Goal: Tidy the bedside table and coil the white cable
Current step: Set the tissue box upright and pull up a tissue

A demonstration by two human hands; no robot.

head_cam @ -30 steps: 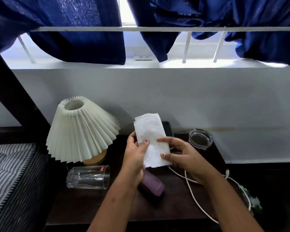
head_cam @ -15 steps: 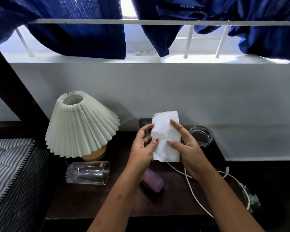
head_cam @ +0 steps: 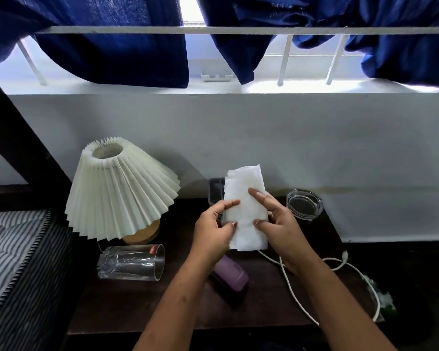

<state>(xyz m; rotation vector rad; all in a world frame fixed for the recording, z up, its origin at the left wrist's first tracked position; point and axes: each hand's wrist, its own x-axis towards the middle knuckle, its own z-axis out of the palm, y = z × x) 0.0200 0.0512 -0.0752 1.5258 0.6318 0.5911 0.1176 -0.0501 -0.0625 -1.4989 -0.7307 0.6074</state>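
Both my hands hold a folded white tissue (head_cam: 246, 198) upright above the dark bedside table (head_cam: 137, 305). My left hand (head_cam: 213, 229) pinches its left edge between thumb and fingers. My right hand (head_cam: 279, 224) grips its right side, index finger laid across the front. The white cable (head_cam: 293, 297) lies loose on the table under my right forearm and loops off the right edge, its plug end (head_cam: 344, 255) near the table's right side.
A pleated cream lamp (head_cam: 117, 191) stands at the left. A drinking glass (head_cam: 132, 262) lies on its side in front of it. A purple case (head_cam: 232, 274) lies mid-table, a glass ashtray (head_cam: 304, 203) and a dark box (head_cam: 216, 188) at the back. A striped mattress (head_cam: 13, 262) borders the left.
The tissue has shifted slightly right and risen between my hands. My right fingers have slid up its front, and my left thumb now pinches lower on the left edge.
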